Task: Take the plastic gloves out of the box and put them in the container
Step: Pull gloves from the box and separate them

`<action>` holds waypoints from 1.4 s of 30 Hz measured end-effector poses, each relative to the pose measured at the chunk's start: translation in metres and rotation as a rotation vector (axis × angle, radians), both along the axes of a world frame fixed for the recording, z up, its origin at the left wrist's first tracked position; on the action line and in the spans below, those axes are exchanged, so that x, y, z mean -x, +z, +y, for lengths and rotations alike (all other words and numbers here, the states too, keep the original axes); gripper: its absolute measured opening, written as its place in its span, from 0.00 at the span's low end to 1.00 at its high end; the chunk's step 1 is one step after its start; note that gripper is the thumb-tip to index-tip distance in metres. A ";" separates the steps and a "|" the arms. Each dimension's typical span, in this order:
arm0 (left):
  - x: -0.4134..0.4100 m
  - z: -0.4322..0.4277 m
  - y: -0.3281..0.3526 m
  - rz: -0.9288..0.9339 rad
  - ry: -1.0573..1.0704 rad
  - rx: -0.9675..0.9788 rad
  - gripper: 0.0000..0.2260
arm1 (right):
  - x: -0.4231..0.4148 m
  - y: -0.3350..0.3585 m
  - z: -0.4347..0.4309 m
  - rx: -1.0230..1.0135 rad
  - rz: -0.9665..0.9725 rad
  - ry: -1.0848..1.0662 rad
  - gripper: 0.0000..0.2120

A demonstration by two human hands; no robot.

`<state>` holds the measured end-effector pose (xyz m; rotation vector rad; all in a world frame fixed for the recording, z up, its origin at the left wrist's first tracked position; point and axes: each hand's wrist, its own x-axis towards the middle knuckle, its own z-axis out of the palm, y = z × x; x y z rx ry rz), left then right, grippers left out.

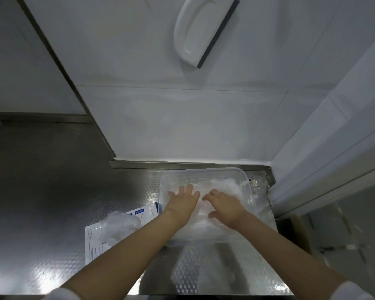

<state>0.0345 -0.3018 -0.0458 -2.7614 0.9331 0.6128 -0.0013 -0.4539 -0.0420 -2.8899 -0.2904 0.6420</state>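
The left hand [183, 199] and right hand [225, 207], both spread, are pressing the plastic gloves [224, 184] beneath them into the clear container [204, 171]; pushing evenly outward is likely flattening them best.

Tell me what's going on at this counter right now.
A person has both hands inside a clear rectangular plastic container on a dimpled stainless steel counter. The left hand and right hand lie with spread fingers on a heap of thin translucent plastic gloves in it, seemingly pressing them down. Left of the container lies a white and blue cardboard glove box with more crumpled gloves bunched on top.
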 end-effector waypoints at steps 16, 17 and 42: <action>-0.001 0.002 -0.023 0.124 -0.030 -0.208 0.37 | -0.002 -0.010 -0.016 0.192 0.103 0.114 0.29; -0.001 0.002 -0.021 0.110 -0.041 -0.229 0.36 | -0.003 -0.008 -0.016 0.189 0.120 0.108 0.29; 0.045 0.220 0.000 0.081 0.381 0.212 0.24 | 0.032 0.014 0.192 -0.208 -0.094 0.118 0.25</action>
